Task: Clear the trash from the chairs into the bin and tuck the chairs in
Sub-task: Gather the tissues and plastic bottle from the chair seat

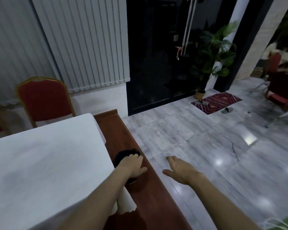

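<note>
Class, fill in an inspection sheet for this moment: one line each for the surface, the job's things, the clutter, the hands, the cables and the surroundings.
Surface: white-clothed table on the left, with a reddish wooden ledge along its right edge.
Job's things: a dark round object on the ledge, too dark to identify; red chair beyond the table, not tucked in; no bin seen.
Clutter: slippers on and beside a patterned mat.
Hands: left hand rests on the dark object, grip unclear; right hand open over the floor, fingers spread.
Cables: nothing seen.
Surroundings: grey tiled floor, vertical blinds, potted plant, more red chairs far right.
</note>
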Demonstrator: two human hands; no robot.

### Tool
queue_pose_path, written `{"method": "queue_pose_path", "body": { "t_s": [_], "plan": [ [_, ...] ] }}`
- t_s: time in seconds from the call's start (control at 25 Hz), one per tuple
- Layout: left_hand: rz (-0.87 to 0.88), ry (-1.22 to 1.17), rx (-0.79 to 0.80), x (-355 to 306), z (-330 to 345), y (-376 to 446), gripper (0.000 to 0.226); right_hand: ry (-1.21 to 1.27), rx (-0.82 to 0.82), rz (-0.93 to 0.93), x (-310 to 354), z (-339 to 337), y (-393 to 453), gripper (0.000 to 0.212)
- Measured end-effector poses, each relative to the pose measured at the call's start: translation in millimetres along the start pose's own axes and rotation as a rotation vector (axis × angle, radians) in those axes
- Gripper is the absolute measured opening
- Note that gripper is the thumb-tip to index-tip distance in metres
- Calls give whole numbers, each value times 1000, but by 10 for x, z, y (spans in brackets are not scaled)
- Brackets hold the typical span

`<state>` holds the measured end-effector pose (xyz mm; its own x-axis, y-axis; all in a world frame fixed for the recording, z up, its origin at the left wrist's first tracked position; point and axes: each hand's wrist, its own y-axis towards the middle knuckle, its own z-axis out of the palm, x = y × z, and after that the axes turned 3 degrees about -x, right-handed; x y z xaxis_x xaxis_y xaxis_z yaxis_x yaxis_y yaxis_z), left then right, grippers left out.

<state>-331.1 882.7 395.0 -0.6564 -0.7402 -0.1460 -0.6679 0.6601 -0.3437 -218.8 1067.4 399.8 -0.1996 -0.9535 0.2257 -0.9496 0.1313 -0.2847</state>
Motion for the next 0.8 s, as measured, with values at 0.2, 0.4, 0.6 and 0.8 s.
{"method": "queue_pose_path", "body": {
  "t_s": [0.2, 0.4, 0.6, 0.8],
  "plan": [
    [-58, -14, -12, 288, -423, 810, 52, 16, 8, -41, -139, -432, 899, 65],
    [-85, -1, 30, 454, -615, 1586, 58, -10, 69, -74, -509, -565, 1726, 66],
    [-162, -6, 12, 646, -964, 2684, 61, -7, 86, -137, -1012, -811, 2841, 65],
    [-234, -21, 25, 619, -1298, 3578, 57, -21, 163, -221, -1417, -1083, 3748, 64]
  ]
}}
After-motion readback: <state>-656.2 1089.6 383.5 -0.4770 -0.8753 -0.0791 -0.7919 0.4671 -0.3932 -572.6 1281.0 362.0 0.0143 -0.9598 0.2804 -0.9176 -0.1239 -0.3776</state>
